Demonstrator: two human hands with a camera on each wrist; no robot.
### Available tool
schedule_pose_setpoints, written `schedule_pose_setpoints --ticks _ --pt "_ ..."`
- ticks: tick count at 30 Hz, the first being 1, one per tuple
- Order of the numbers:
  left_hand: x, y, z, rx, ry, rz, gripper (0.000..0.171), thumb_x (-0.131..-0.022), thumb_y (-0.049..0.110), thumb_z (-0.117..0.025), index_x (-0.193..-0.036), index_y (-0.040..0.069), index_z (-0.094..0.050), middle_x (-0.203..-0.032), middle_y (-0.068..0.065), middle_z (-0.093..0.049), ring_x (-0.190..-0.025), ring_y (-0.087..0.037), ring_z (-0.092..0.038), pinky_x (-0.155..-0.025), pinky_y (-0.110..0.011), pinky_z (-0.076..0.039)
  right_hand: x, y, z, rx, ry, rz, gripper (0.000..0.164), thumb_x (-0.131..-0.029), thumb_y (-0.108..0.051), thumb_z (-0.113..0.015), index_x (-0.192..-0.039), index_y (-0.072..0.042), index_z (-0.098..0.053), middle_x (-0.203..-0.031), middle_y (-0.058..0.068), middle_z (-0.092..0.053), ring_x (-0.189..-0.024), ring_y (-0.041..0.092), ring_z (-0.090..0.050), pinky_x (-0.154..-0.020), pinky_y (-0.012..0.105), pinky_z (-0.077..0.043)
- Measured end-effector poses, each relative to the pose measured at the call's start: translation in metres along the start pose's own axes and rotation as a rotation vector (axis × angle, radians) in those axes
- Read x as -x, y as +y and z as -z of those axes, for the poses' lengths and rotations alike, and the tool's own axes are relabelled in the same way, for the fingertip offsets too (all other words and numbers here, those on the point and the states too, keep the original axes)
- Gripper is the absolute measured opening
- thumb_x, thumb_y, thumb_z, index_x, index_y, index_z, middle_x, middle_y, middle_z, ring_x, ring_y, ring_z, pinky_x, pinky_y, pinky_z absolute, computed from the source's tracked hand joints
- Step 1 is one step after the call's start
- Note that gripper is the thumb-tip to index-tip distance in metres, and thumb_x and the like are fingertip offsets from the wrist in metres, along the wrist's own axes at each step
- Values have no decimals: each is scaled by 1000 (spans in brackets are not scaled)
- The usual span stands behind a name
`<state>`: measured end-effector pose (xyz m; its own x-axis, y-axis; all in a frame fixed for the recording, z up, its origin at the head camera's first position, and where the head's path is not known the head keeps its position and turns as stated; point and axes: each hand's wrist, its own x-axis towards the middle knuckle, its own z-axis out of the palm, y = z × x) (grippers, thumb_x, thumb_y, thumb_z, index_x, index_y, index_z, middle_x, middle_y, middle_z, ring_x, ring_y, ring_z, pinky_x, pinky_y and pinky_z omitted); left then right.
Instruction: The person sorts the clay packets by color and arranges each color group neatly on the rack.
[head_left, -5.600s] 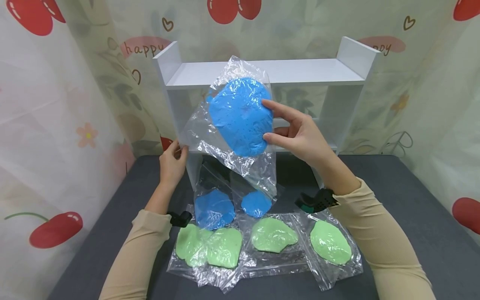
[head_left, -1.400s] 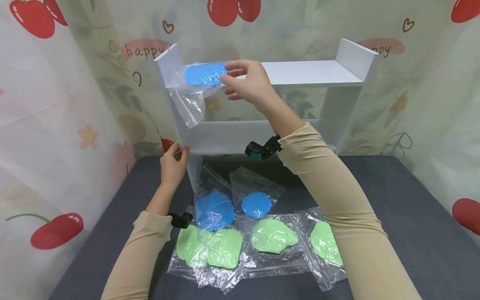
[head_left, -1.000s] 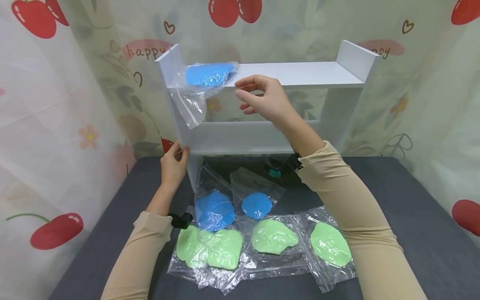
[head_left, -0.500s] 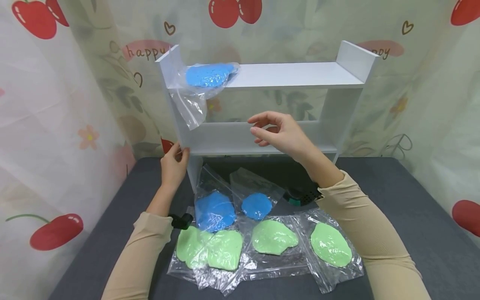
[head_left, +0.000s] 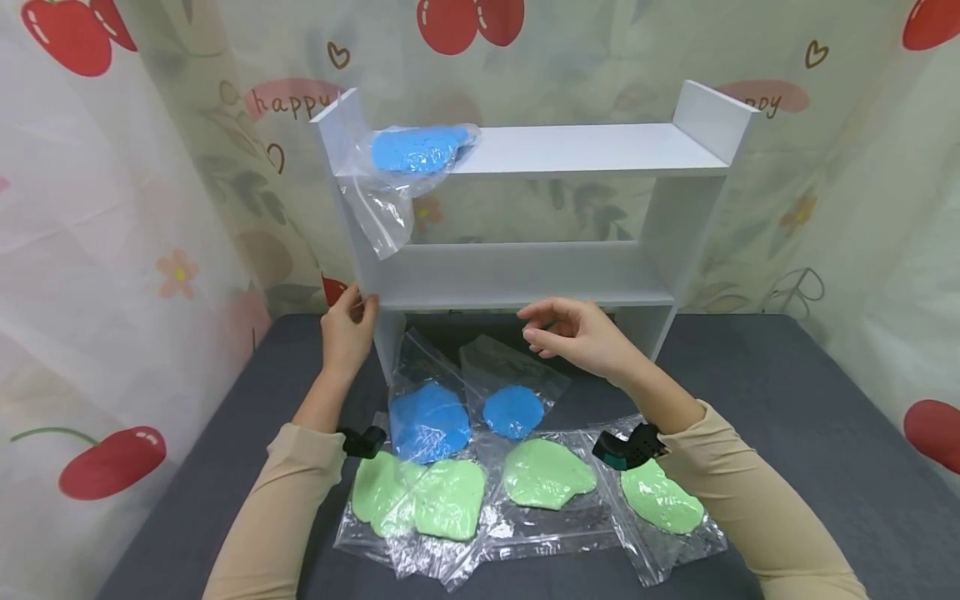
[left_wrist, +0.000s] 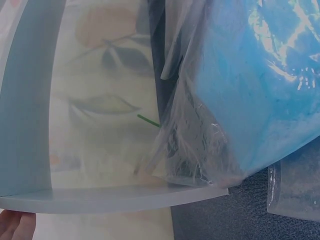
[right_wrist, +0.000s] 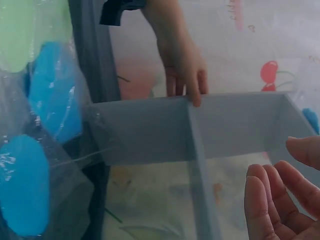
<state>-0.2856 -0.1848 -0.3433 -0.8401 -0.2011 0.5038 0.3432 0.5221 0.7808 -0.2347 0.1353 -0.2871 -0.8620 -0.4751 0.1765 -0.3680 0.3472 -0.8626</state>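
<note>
A white two-tier shelf [head_left: 592, 150] stands on the dark table. My left hand [head_left: 347, 337] grips the edge of its left side panel near the lower board, thumb in front. On the top board's left end lies a clear zip bag holding a flattened blue clay-like lump [head_left: 418, 150], its loose plastic hanging over the front edge. My right hand [head_left: 581, 333] holds nothing, its fingers loosely bent, in front of the shelf's lower right part. Below it on the table are two more bagged blue lumps, a larger one [head_left: 429, 423] and a smaller one [head_left: 513, 412].
Along the table [head_left: 750, 375] front lie several overlapping clear zip bags with flattened green lumps, among them a left one [head_left: 450, 500], a middle one [head_left: 549, 475] and a right one [head_left: 660, 500]. A printed curtain [head_left: 480, 75] hangs behind and at both sides.
My right hand has laid the bagged blue lump on the top board, let it go, and moved down and right. My left hand has stayed on the shelf's side.
</note>
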Motion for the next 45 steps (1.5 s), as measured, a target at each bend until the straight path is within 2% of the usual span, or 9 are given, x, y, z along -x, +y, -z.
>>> schedule_pose_setpoints --ticks 11,18,25,31,38,45 --pt "1 -2 0 -5 -1 3 37 -95 15 -53 -131 7 -54 -121 -24 -61 -108 -37 -62 -86 -47 -52 15 44 -14 17 -14 -72 37 -89 -21 -63 -124 -8 -57 -108 13 -61 -85 10 -65 -79 29 -54" --pt "0 -2 -1 2 2 -2 37 -95 15 -53 -131 8 -54 -122 -23 -61 -108 -37 -62 -86 -48 -52 20 74 -23 2 -22 -97 39 -89 -20 -64 -124 -4 -56 -111 16 -60 -95 22 -63 -81 29 -53" --pt "0 0 -1 -1 15 -3 37 -94 14 -53 -130 6 -55 -120 -24 -62 -106 -37 -63 -85 -48 -52 22 99 -31 -19 -14 -164 45 -88 -23 -65 -126 -2 -53 -114 18 -60 -98 21 -62 -85 34 -52" --pt "-1 1 -1 2 22 -6 36 -94 12 -53 -130 5 -55 -119 -24 -62 -105 -37 -63 -85 -48 -52 22 114 -34 -1 -1 -190 52 -88 -22 -65 -129 3 -49 -120 23 -56 -106 28 -60 -89 38 -51" --pt "0 1 -1 8 24 -14 37 -94 12 -53 -130 4 -55 -120 -25 -62 -106 -38 -63 -86 -48 -52 19 128 -37 -5 22 -268 57 -86 -23 -67 -133 0 -46 -127 23 -53 -113 33 -54 -92 41 -49" --pt "0 0 -1 11 19 -13 37 -94 12 -53 -131 5 -54 -119 -25 -61 -106 -38 -63 -87 -47 -52 13 134 -42 -3 27 -301 61 -84 -19 -69 -135 1 -42 -133 25 -46 -121 38 -47 -100 46 -43"
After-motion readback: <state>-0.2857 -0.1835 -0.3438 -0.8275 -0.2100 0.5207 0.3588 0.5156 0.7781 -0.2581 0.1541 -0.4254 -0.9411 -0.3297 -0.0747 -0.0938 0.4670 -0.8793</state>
